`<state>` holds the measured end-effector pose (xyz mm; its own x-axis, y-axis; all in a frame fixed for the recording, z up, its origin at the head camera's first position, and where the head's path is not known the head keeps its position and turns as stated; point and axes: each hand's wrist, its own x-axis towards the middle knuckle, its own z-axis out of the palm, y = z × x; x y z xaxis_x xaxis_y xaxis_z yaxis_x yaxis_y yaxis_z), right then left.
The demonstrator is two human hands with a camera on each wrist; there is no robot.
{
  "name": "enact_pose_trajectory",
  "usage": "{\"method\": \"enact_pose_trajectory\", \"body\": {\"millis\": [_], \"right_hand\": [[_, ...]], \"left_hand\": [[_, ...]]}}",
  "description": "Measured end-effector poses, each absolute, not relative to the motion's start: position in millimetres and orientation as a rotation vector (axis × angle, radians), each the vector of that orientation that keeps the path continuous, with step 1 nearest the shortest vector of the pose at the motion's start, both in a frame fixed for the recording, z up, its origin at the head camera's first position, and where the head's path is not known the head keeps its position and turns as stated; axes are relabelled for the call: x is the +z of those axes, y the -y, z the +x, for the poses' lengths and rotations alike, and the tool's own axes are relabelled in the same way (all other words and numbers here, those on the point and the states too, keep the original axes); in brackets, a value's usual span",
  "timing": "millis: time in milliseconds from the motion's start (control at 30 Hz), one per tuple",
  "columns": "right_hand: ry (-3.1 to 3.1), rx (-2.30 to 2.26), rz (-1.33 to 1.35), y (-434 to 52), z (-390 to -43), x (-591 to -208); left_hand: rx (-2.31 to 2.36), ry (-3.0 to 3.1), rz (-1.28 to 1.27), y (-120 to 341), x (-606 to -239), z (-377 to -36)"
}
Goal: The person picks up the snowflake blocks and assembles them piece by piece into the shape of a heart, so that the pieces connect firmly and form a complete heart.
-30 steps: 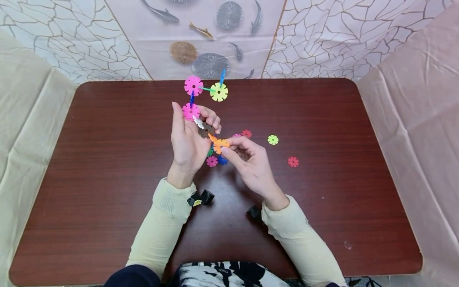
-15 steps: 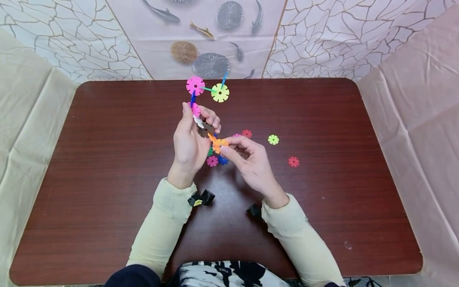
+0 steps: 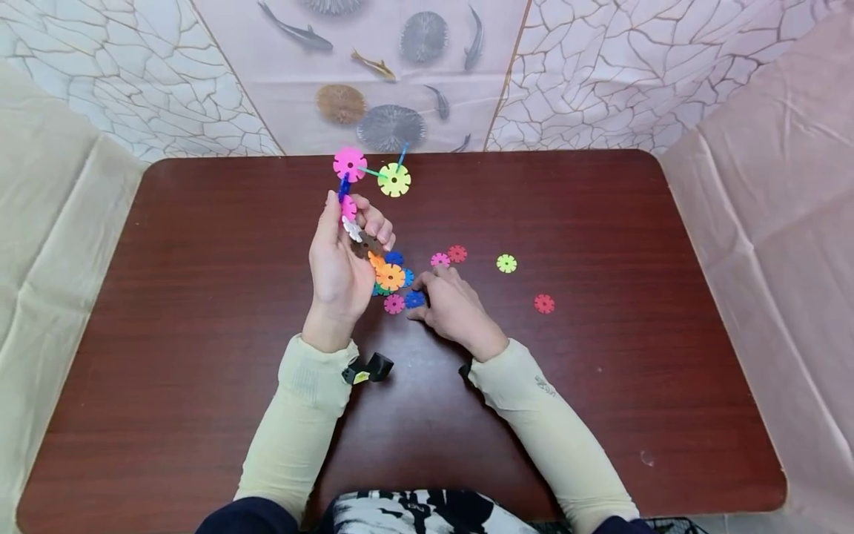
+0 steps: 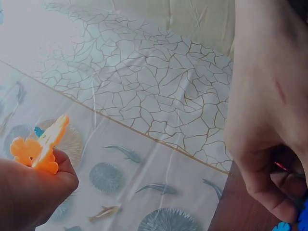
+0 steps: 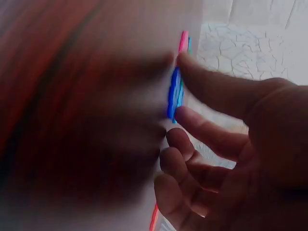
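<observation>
surface: dark wooden table [image 3: 200, 297] | lying on it: loose discs, red disc [image 3: 544, 303] at 3 o'clock, green disc [image 3: 506, 263] perhaps touching nothing

— What is the person holding?

— The left hand [image 3: 336, 263] grips a chain of toothed plastic discs [image 3: 365, 222], raised above a dark wooden table [image 3: 200, 311]. A pink disc [image 3: 350, 163] and a yellow disc [image 3: 394, 180] top the chain; an orange disc [image 3: 390, 277] hangs at its lower end.

— And the other hand?

— The right hand [image 3: 452, 308] rests on the table, fingertips touching a loose blue disc [image 3: 414, 299]. A lime disc [image 3: 506, 263] and a red disc [image 3: 543, 303] lie further right, apart.
</observation>
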<state>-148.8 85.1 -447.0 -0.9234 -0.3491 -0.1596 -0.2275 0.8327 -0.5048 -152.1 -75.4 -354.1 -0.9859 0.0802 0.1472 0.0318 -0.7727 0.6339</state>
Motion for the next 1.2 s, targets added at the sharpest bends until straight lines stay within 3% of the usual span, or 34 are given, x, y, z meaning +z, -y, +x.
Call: {"method": "enact_pose_trajectory", "body": {"millis": [367,800,1033,1200], "right_hand": [[-2.685,-0.796,-0.37,-88,-150,-443],[-2.453,-2.358,-0.512,-124,-153,-367],[-2.473,-2.477,-0.523,-118,-142,-332],[-2.485,-2.461,-0.575,-121,-145,-332]], "left_hand": [[2.922,-1.128,0.225,76,-355,-151],[2.888,-1.213,0.192,77,-355,-152],[2.789,-1.391,0.149,77,-357,-152],[2.75,-1.435,0.141,79,-358,-152]]}}
